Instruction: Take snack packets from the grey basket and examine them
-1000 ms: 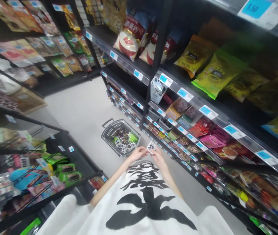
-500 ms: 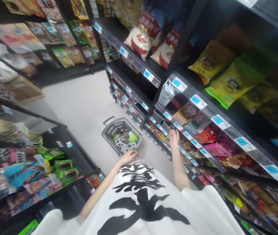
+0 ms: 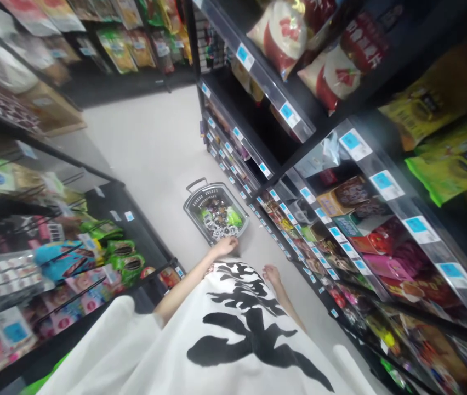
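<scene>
My left hand point(image 3: 225, 246) is at the near end of a dark grey shopping basket point(image 3: 198, 203), its fingers curled over the near edge; the grip itself is mostly hidden. Inside the basket lie green packets point(image 3: 233, 218) and a tangle of whitish, clear-looking packs point(image 3: 219, 227). My right hand point(image 3: 272, 272) hangs beside the shirt front, fingers loosely bent and slightly apart, with nothing visible in it. It is between the basket and the lower shelves on the right, touching neither.
To the right, black shelves point(image 3: 277, 184) carry blue-and-white price tags, red-and-white snack bags point(image 3: 285, 35) and yellow-green bags point(image 3: 459, 153). At left, a rack holds hanging packets point(image 3: 126, 266). A cardboard box point(image 3: 55, 109) stands farther up the aisle on the pale floor point(image 3: 143, 129).
My right hand has drawn back from the right-hand shelves to beside my shirt. The view has shifted, with the right shelves looming larger. My left hand stays at the basket's near end.
</scene>
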{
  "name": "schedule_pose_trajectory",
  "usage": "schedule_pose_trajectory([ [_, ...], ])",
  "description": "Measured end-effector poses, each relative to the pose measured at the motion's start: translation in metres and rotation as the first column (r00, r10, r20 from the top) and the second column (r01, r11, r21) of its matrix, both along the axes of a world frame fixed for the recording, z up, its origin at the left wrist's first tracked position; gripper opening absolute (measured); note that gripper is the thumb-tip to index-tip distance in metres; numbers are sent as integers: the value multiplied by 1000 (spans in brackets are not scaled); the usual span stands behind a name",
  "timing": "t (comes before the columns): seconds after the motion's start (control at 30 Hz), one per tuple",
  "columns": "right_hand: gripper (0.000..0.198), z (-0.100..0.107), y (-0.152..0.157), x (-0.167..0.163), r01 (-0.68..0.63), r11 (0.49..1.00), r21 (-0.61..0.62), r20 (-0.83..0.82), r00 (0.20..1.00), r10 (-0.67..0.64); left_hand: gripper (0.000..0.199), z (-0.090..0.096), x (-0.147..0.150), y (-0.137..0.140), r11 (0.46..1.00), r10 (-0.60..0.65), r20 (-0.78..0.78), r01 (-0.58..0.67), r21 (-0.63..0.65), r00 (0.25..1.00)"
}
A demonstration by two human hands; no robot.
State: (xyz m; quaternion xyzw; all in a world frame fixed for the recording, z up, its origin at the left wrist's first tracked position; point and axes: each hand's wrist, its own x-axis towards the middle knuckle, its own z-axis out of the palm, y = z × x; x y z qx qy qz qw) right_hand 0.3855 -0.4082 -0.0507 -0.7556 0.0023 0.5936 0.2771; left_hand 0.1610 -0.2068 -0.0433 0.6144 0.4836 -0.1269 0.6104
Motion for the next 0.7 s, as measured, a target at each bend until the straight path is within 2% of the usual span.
schedule_pose_trajectory([
  [0.13, 23, -7, 16, 25, 16, 1000, -9, 134, 991, -14, 33, -13, -8, 12, 991, -128, -66, 130, 35, 990],
  [0.23, 23, -3, 40, 55, 7, 997, 79, 289, 957, -30, 36, -21, -13, 20, 979, -196, -109, 201, 43, 975],
  [0.37, 26, 15, 83, 117, -70, 975, 212, 519, 853, -52, 41, -27, -17, 25, 971, -223, -148, 233, 57, 963],
  [0.5, 30, 29, 129, 182, -190, 948, 254, 661, 750, -27, 43, -27, -20, 20, 976, -197, -163, 209, 58, 967],
  [0.6, 30, 28, 168, 213, -309, 924, 227, 670, 738, 82, 43, -25, -27, 8, 989, -121, -194, 135, 58, 973],
  [0.7, 34, 26, 200, 226, -414, 886, 208, 646, 739, 193, 43, -19, -44, -10, 999, -7, -259, 19, 46, 966],
])
